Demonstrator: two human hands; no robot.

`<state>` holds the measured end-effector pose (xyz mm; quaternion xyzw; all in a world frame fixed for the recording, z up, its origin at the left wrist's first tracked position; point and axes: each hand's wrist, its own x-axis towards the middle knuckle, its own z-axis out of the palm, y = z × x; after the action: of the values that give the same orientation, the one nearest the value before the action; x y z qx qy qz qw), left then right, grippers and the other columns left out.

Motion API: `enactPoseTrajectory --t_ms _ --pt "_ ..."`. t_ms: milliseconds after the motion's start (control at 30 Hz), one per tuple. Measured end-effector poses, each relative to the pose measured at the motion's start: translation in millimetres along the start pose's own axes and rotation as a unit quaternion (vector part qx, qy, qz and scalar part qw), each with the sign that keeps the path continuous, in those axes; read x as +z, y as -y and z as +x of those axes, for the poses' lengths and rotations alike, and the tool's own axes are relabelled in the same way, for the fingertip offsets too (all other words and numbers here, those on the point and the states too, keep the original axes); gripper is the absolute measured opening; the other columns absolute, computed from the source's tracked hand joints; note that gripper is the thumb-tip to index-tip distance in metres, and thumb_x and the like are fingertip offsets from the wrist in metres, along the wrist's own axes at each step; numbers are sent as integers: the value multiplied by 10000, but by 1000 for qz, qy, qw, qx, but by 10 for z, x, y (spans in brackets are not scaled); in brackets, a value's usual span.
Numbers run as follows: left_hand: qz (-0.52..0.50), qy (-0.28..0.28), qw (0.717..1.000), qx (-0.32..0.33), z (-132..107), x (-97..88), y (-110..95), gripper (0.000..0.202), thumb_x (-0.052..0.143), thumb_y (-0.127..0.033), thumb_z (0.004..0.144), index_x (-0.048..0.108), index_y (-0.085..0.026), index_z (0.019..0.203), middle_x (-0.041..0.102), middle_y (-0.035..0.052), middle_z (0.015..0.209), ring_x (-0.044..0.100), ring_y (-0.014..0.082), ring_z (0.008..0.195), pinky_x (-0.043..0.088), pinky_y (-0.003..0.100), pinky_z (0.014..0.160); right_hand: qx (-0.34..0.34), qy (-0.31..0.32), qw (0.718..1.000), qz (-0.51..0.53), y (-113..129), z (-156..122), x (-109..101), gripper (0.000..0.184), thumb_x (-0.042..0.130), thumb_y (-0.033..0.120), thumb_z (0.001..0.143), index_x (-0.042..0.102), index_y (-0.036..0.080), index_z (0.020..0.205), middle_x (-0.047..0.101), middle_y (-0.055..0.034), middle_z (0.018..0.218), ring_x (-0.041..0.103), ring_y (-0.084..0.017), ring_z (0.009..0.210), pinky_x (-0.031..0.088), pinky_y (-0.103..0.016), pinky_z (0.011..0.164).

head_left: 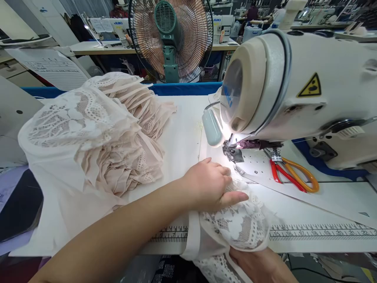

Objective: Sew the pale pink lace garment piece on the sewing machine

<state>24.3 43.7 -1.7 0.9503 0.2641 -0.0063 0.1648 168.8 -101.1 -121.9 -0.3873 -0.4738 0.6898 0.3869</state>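
A white lace piece with a plain pale fabric band (237, 224) lies at the front of the sewing table, its lower end hanging over the edge. My left hand (213, 186) rests on its upper part, thumb stretched out and apart from the fingers, just in front of the presser foot (234, 152). My right hand (262, 265) is below the table's front edge, gripping the lace piece from underneath; the cloth hides its fingers. The sewing machine head (265, 86) stands above, its lamp lighting the needle area.
A heap of pale lace garments (97, 137) covers the table's left side. Red-handled cutters (284, 177) and orange-handled scissors (309, 179) lie right of the needle. A printed ruler strip (321, 232) runs along the front edge. A large fan (171, 39) stands behind.
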Motion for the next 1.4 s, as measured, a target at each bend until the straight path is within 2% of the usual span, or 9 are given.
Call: enactPoseTrajectory --t_ms 133,367,533,767,900,1000,1100,1267,1400 --pt "10 -18 1000 -1 4 6 22 538 311 -544 903 679 -153 934 649 94 1098 582 240 1024 385 456 965 14 -3 999 39 254 -4 82 453 437 561 875 606 278 1185 574 -39 1233 300 -207 1329 232 -436 1116" --pt "13 -14 1000 -14 16 0 16 534 332 -550 896 649 -148 1050 604 90 1209 545 266 1106 374 500 988 -27 52 992 112 498 97 275 874 515 786 668 448 237 1345 470 -76 1346 242 -304 1344 249 -506 1077" --pt "17 -27 999 -9 26 33 37 558 339 -563 889 632 -133 1089 583 98 1243 534 278 1129 390 500 975 -32 40 984 173 535 144 369 738 494 679 768 458 212 1338 466 -79 1353 240 -278 1351 207 -459 1107" --pt "80 -73 994 26 37 138 104 609 313 -574 890 627 -95 1096 595 127 1216 528 279 1120 396 494 956 -9 4 961 275 573 224 446 752 599 589 725 429 215 1354 424 -79 1386 293 -292 1328 268 -436 1086" --pt "118 -87 988 56 43 174 119 626 279 -587 889 636 -107 1070 617 134 1156 548 278 1047 413 471 908 9 22 969 246 585 227 400 694 557 601 756 461 221 1329 460 -77 1355 307 -272 1323 264 -418 1086" --pt "132 -91 985 66 55 187 114 658 260 -618 872 650 -106 1013 634 150 1078 567 263 925 451 409 771 9 28 976 215 584 218 359 642 526 601 776 488 244 1308 496 -69 1319 334 -264 1309 272 -425 1081" --pt "153 -94 982 58 64 198 108 695 267 -650 847 649 -93 1013 614 175 1129 565 247 834 445 372 669 8 30 977 210 559 241 327 620 534 583 780 490 260 1308 507 -62 1306 361 -266 1293 270 -432 1082" --pt "172 -67 982 28 56 188 126 662 387 -596 825 590 -54 1145 508 189 1306 574 274 950 468 376 727 7 22 982 186 521 326 303 667 518 639 763 500 258 1310 495 -58 1319 335 -278 1307 260 -442 1085" --pt "179 -36 983 -8 21 148 188 503 456 -418 848 539 -84 1215 453 145 1371 538 276 1088 476 401 821 34 -5 995 95 649 215 281 575 473 638 801 520 335 1288 470 11 1351 273 -258 1341 208 -430 1107"
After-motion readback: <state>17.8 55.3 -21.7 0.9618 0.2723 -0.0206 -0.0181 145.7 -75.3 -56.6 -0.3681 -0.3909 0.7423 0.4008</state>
